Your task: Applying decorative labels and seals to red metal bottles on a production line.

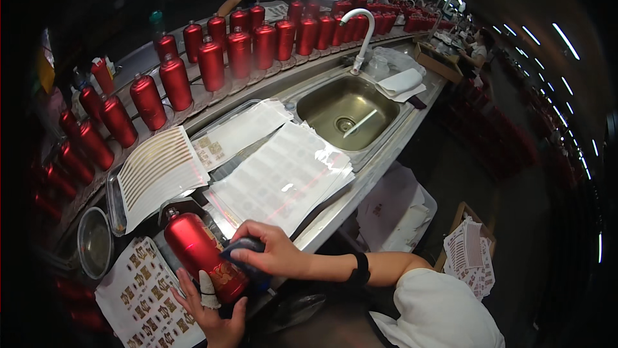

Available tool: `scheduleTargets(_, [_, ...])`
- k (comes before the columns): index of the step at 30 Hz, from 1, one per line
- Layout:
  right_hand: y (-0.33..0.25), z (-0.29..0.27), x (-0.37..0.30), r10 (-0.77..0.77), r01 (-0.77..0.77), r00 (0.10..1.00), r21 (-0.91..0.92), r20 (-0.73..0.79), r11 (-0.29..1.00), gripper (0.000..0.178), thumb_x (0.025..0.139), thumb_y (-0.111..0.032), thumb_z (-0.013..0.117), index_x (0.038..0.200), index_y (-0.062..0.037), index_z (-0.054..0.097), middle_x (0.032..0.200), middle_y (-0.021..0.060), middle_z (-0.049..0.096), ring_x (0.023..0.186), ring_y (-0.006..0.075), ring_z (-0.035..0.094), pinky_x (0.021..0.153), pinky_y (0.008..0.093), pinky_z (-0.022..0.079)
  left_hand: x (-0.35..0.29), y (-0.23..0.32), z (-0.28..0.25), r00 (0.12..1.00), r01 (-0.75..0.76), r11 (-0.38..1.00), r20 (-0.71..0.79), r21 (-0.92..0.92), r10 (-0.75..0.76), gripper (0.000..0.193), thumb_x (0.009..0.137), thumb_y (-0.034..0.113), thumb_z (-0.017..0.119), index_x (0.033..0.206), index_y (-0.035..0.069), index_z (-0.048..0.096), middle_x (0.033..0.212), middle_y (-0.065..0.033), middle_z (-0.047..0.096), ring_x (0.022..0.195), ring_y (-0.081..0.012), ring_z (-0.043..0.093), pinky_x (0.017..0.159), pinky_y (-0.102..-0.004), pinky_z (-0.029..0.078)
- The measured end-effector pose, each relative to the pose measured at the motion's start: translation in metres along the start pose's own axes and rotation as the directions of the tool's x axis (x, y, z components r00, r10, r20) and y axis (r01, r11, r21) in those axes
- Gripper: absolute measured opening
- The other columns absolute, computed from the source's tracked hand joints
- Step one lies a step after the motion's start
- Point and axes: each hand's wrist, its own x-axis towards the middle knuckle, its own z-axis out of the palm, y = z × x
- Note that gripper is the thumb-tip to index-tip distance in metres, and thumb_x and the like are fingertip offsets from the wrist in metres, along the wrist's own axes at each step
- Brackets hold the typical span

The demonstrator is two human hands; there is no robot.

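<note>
A shiny red bottle (193, 238) with a gold pattern lies tilted on its side in front of me, its neck pointing away. My left hand (215, 319) cups its lower end, fingers along the side and thumb at the base; one finger wears a pale finger cot (208, 289). Closed around a dark blue pad (244, 245), my right hand (273, 251) presses it against the bottle's patterned side. What lies under the pad is hidden. A sheet of gold and brown decals (145, 296) is beside my left hand.
White sheets (283, 174) and a striped decal sheet (158, 171) lie beyond the bottle. A steel sink (347, 110) with a white faucet (367, 33) stands farther right. Several red bottles (211, 65) line the back ledge. A round bowl (95, 242) is at left, a white bin (396, 210) below the counter.
</note>
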Motion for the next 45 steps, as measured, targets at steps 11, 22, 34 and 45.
scheduleTargets(11, [-0.009, -0.004, -0.008, -0.095, 0.093, 0.992, 0.031, 0.087, 0.995, 0.02, 0.087, -0.016, 0.071, 0.098, -0.0022, 0.061, 0.085, 0.0078, 0.063, 0.081, 0.0122, 0.059, 0.074, 0.0282, 0.049, 0.018, -0.001, 0.02, 0.999, -0.033, 0.983, -0.024, 0.181, 0.038, 0.098, 0.062, 0.024, 0.087, 0.144, -0.002, 0.04, 0.152, -0.0319, 0.028, 0.143, -0.0471, 0.024, 0.113, -0.065, 0.014])
scheduleTargets(22, [-0.007, -0.01, -0.008, 0.221, -0.248, 0.955, -0.123, -0.197, 0.961, 0.02, 0.084, -0.014, 0.074, 0.095, -0.0031, 0.062, 0.084, 0.0044, 0.062, 0.081, 0.0063, 0.057, 0.069, 0.0251, 0.047, -0.001, -0.023, 0.018, 1.0, 0.009, 0.998, 0.013, -0.056, -0.009, 0.091, 0.078, 0.034, 0.079, 0.146, -0.004, 0.032, 0.154, -0.0313, 0.023, 0.142, -0.0476, 0.024, 0.115, -0.0611, 0.015])
scheduleTargets(34, [0.015, -0.015, -0.014, 0.361, -0.378, 0.922, 0.121, 0.144, 0.918, 0.013, 0.092, -0.011, 0.058, 0.097, -0.0012, 0.063, 0.087, -0.0007, 0.063, 0.08, 0.0044, 0.052, 0.073, 0.0212, 0.041, 0.019, -0.009, 0.005, 0.995, 0.033, 0.994, 0.093, 0.104, -0.042, 0.121, 0.066, 0.039, 0.088, 0.151, -0.003, 0.012, 0.14, -0.022, 0.046, 0.135, -0.0387, 0.038, 0.114, -0.0611, 0.013])
scheduleTargets(45, [0.007, 0.011, -0.004, 0.395, -0.416, 0.899, 0.088, 0.186, 0.905, 0.023, 0.093, -0.022, 0.065, 0.1, -0.0018, 0.057, 0.077, -0.0004, 0.056, 0.072, 0.0058, 0.051, 0.065, 0.0228, 0.043, 0.022, -0.026, 0.007, 0.885, 0.415, 0.385, 0.267, -0.824, -0.381, 0.11, 0.082, 0.033, 0.078, 0.152, -0.005, 0.003, 0.151, -0.0231, 0.03, 0.141, -0.0295, 0.031, 0.115, -0.0392, 0.026])
